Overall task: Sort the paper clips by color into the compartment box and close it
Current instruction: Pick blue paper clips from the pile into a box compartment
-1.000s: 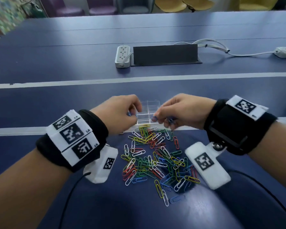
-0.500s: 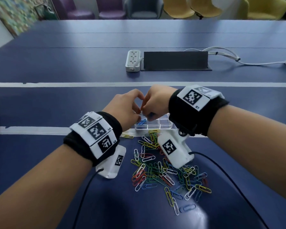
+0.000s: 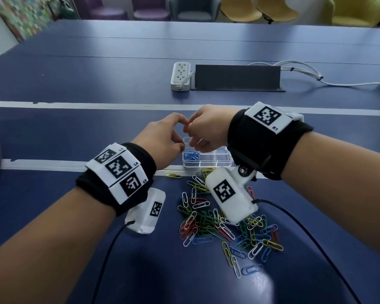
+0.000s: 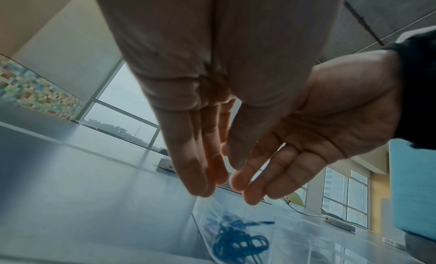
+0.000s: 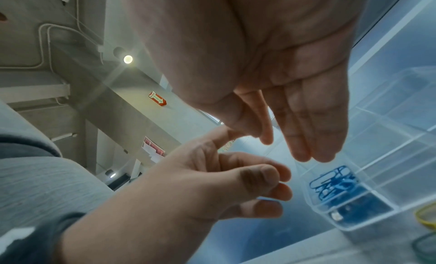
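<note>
A clear compartment box [image 3: 224,164] stands on the blue table, just beyond a mixed pile of coloured paper clips [image 3: 217,222]. Several blue clips [image 3: 191,155] lie in its near left compartment, also seen in the left wrist view [image 4: 238,243] and the right wrist view [image 5: 335,182]. My left hand [image 3: 176,137] hovers over the box's left end with relaxed fingers [image 4: 200,174] holding nothing. My right hand [image 3: 193,137] is beside it above the box, fingers [image 5: 313,137] straight and empty. The two hands almost touch at the fingertips.
One yellow clip [image 3: 172,174] lies apart, left of the pile. A white power strip [image 3: 180,76], a black panel [image 3: 237,76] and white cables [image 3: 305,73] sit farther back. Chairs line the table's far side. Black camera cables trail off my wrists.
Both hands moved from the pile's far edge to above the box and let go of the blue clips they pinched. Those clips now lie in the near left compartment.
</note>
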A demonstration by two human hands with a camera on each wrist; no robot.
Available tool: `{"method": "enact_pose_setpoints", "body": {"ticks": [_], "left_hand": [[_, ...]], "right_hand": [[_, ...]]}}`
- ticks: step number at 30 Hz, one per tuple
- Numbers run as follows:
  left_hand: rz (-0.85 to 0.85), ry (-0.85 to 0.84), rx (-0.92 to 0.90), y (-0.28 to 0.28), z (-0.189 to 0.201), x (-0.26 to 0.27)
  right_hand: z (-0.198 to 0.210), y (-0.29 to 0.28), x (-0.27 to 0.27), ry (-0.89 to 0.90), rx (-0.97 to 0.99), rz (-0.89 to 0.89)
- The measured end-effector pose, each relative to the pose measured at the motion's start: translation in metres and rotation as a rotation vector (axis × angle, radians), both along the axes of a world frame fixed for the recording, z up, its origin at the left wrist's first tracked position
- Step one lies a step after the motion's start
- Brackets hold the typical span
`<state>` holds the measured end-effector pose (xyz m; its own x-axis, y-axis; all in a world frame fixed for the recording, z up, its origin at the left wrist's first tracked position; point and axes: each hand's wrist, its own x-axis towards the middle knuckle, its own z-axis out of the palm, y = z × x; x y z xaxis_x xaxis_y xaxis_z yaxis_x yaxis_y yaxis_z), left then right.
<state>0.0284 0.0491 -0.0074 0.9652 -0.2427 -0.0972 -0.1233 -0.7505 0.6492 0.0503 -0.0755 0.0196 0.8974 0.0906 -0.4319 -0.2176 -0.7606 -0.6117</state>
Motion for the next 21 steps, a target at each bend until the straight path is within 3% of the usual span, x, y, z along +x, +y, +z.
{"method": "enact_pose_setpoints", "body": {"ticks": [4, 12, 21], "left_hand": [[-0.004, -0.018, 0.030, 0.003, 0.001, -0.005], [-0.146, -0.039, 0.390, -0.008, -0.001, -0.014], [-0.165, -0.047, 0.356, -0.006, 0.000, -0.027]], "right_hand": [[0.006, -0.008, -0.009, -0.076, 0.056, 0.014], [0.001, -0.012, -0.035, -0.164, -0.452, 0.344], [0.000, -0.018, -0.045, -0.182, -0.504, 0.469]]}}
